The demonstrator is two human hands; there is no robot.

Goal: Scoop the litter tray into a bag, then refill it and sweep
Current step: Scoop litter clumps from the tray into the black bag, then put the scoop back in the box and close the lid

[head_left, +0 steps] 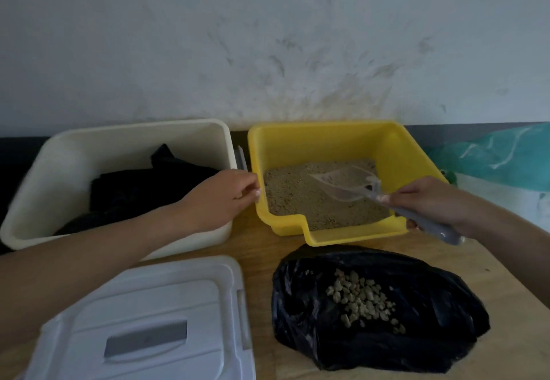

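On the wooden table (pixel 259 248), seen from the head camera, a yellow litter tray (pixel 327 138) stands at the back right, close to the scuffed white wall (pixel 268 37). It holds a shallow bed of fine tan litter (pixel 306 201). To its left is a cream bin (pixel 89 147) with crumpled black plastic (pixel 143 189) inside. Just in front of the tray lies a black bag (pixel 422 341), its mouth spread open, with a small heap of pale clumps (pixel 363 299) in it. A white lid (pixel 166 320) with a grey handle recess lies flat in front of the bin. A teal bag (pixel 500 153) slumps at the far right.

Bin and tray are parted by only a narrow gap, where a grey piece (pixel 241 156) pokes up. A strip of bare wood runs between the lid and the black bag. The tray's front wall dips to a low lip on the right, facing the bag.

The left hand (pixel 226 195) reaches over the bin's corner, its curled fingertips pinching the tray's left rim. The right hand (pixel 428 201) has its fingers wrapped round the grey handle of a clear scoop (pixel 345 184), whose head rests in the litter toward the tray's back right.

The litter surface looks uneven, sloping lower near the scoop, and the tray's walls above it are bright and bare.
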